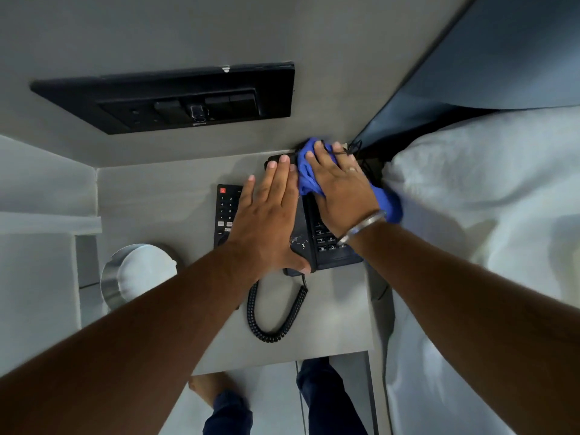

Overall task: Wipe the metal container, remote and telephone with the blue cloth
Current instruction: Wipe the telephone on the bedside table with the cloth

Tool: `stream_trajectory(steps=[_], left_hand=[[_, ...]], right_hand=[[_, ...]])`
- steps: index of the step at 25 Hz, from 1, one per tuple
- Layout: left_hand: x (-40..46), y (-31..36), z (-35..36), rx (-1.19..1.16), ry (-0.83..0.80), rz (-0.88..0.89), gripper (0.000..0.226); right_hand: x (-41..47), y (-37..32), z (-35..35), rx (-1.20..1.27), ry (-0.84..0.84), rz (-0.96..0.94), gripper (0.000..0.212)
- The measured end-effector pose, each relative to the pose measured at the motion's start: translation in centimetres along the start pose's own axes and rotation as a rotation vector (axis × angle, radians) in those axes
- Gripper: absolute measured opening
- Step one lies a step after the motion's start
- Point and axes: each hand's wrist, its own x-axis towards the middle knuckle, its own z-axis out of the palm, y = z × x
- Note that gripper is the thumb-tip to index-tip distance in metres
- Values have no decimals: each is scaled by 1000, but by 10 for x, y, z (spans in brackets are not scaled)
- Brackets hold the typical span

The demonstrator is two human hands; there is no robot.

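Note:
A black telephone (329, 249) with a keypad and a coiled cord (273, 321) sits on the grey bedside table (329, 315). My left hand (270, 215) lies flat on its handset, fingers spread and pressing down. My right hand (339, 186) presses the blue cloth (306, 174) onto the far end of the phone. Left of the phone lies a black remote (224, 211), partly hidden under my left hand. The round metal container (135, 274) stands at the table's left edge, behind my left forearm.
A black switch panel (175, 98) is set in the wall behind the table. White bedding (477, 196) rises just right of the phone. Thin black cables (354, 149) run at the back right corner. My feet show on the floor below.

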Motion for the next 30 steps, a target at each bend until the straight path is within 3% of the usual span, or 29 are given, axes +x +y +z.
stream_trajectory(steps=[5, 8, 10, 12, 14, 15, 16, 18, 23, 28, 30], left_hand=[[-1, 0, 0, -35, 13, -2, 166], [-1, 2, -4, -21, -25, -7, 167], [-2, 3, -6, -3, -34, -19, 168], [-2, 2, -6, 6, -23, -22, 168], [-3, 3, -6, 14, -21, -19, 168], [-3, 3, -6, 20, -21, -16, 168], [-3, 3, -6, 20, -20, -13, 168], [-3, 3, -4, 4, -11, -11, 168], [-1, -1, 0, 12, 2, 1, 165], [-2, 1, -1, -29, -23, -9, 167], [-2, 0, -1, -33, -22, -5, 167]], right_hand=[[-112, -8, 36, -60, -39, -36, 78], [-161, -8, 41, -180, -343, -145, 67], [-191, -6, 37, -100, -448, -74, 61], [-198, -5, 22, 170, -358, 263, 56], [-176, 3, -9, 351, -35, 526, 39], [-161, 9, -26, 392, 120, 562, 29], [-140, 14, -40, 399, 228, 529, 25], [-91, 17, -54, 362, 273, 390, 32], [8, -7, -17, 8, -110, 83, 60], [-104, -14, 14, 68, -199, 33, 64], [-127, -10, 16, 86, -153, 71, 61]])
